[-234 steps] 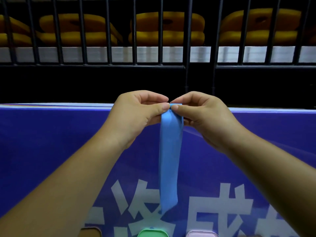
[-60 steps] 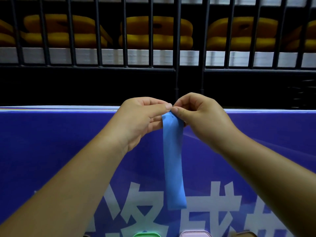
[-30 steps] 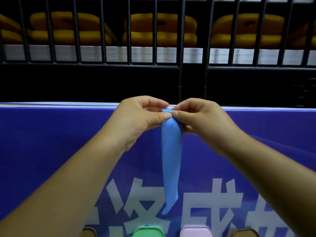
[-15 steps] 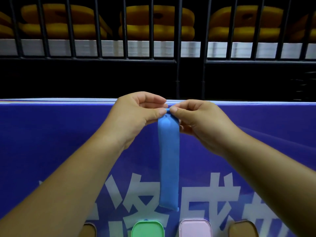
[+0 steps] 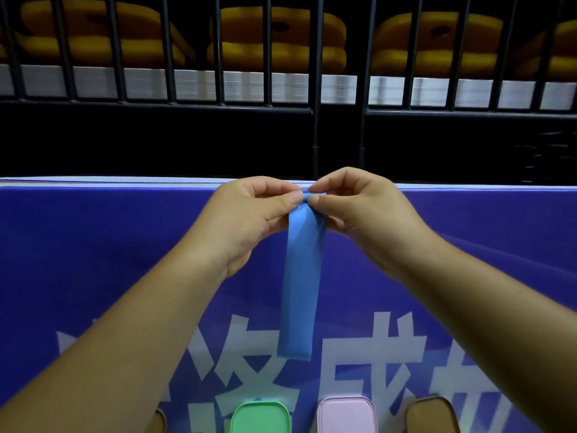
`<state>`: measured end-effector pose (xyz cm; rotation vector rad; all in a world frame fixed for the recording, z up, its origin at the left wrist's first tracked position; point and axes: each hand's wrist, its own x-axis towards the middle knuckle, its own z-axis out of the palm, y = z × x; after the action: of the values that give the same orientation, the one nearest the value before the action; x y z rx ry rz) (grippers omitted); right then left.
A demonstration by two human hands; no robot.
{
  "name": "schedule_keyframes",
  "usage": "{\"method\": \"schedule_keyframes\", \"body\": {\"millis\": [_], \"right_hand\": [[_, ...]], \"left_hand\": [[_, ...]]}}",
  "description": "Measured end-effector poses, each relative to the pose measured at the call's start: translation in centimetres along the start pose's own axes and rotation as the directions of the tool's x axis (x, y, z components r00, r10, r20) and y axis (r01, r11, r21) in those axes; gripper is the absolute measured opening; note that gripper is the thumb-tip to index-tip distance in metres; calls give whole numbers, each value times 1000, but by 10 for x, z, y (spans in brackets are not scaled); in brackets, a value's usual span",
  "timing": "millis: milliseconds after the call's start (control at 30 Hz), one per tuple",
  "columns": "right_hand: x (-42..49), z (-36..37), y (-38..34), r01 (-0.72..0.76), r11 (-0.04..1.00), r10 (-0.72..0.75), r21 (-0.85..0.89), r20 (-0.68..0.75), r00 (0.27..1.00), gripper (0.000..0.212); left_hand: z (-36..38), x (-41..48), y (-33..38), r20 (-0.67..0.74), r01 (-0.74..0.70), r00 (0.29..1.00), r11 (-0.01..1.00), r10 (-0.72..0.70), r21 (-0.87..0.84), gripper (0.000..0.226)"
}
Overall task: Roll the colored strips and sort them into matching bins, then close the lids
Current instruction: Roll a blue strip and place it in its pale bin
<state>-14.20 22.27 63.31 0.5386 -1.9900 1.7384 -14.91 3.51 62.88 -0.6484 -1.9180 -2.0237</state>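
Pinching blue strip [image 5: 299,292]: left hand [image 5: 249,226], right hand [image 5: 365,220]; green lid [image 5: 260,417], pink lid [image 5: 346,414] below

Your left hand [image 5: 246,220]: bare, with a short, plain thumbnail.
Your right hand [image 5: 362,214]: bare as well, thumbnail short and plain.
Your left forearm [image 5: 125,339]: bare all the way to the bottom edge.
Your right forearm [image 5: 484,307]: bare to the right edge.

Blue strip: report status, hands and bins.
Top of strip pinched by left hand and right hand. Rest hangs straight. Below: green lid, pink lid; no blue bin in view.
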Motion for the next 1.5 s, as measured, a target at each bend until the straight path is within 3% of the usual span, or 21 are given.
{"method": "schedule_keyframes", "body": {"millis": [333, 600, 867, 1233, 1500], "right_hand": [[1, -36, 6, -38, 999, 36, 18, 99, 994, 14], [8, -71, 25, 44, 993, -38, -108, 58, 998, 8], [-2, -116, 48, 45, 996, -43, -83, 30, 999, 10], [-38, -175, 81, -85, 996, 85, 1, 97, 992, 17], [-74, -200, 105, -85, 995, 80, 52, 88, 993, 16]], "left_hand": [[27, 9, -3, -23, -43, 999, 995, 46, 93, 20], [63, 14, -16, 10, 10, 1000, 1000, -10, -3, 23], [111, 13, -41, 2, 91, 996, 996, -91, 12, 18], [172, -12, -65, -73, 48, 997, 994, -41, 100, 17], [203, -46, -87, -112, 59, 993, 993, -48, 101, 22]]}}
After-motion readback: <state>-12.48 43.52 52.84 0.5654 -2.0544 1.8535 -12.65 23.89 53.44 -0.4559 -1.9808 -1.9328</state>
